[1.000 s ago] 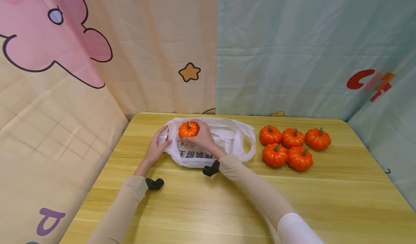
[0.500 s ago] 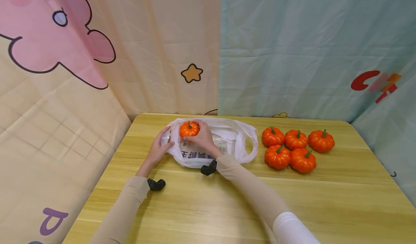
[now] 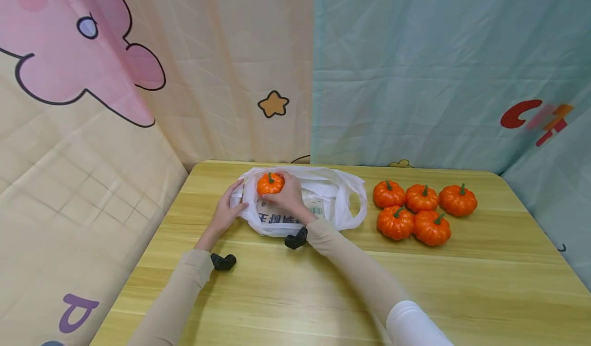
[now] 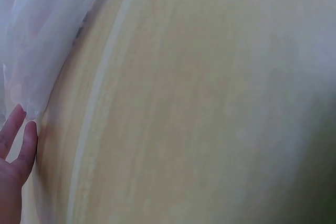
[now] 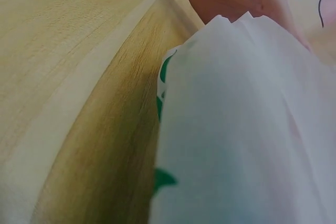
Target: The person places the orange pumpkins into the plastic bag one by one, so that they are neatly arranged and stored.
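1. At the left end of the white bag (image 3: pixel 277 230), its edge is touched by the left hand (image 3: pixel 223 213), fingers spread, presumably so the mouth is held wide.
2. Over that mouth, a pumpkin (image 3: pixel 269 185) is gripped, stem up, from its right side by the right hand (image 3: pixel 290 195); whether anything beneath is touched cannot be told.
3. Farther right, five more pumpkins (image 3: pixel 421 198) are grouped, likely for easy reach.

orange pumpkin (image 3: pixel 269 185), green stem (image 3: pixel 270 177) up, at the open mouth of a white plastic bag (image 3: pixel 340 205)
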The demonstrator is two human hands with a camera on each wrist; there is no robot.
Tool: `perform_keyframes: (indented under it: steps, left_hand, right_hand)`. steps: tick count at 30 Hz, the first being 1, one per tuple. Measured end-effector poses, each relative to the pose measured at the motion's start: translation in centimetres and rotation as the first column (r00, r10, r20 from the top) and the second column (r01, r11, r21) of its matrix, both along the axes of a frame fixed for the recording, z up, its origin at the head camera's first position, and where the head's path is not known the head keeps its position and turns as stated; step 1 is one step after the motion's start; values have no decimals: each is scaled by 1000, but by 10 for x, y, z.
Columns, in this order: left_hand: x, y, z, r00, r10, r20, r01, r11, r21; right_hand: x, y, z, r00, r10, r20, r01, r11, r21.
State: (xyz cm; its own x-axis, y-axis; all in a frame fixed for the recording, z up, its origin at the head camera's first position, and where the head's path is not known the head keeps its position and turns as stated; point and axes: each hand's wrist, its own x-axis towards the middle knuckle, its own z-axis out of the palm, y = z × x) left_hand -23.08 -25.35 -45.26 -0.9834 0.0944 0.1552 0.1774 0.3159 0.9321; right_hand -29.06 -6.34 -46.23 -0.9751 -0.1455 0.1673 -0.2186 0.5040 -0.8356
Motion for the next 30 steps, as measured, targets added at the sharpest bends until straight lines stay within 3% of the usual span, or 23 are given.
perform_keyframes:
  steps: [18, 30]
  left_hand:
    - [1, 1, 1, 1000, 3, -2, -3, 1000, 7]
    - [2, 2, 2, 1000, 3, -8, -3, 1000, 6]
  right_hand:
    - [1, 1, -4, 999, -16, 46, 12, 997, 81]
    - [5, 4, -4, 998, 10, 60, -15, 996, 84]
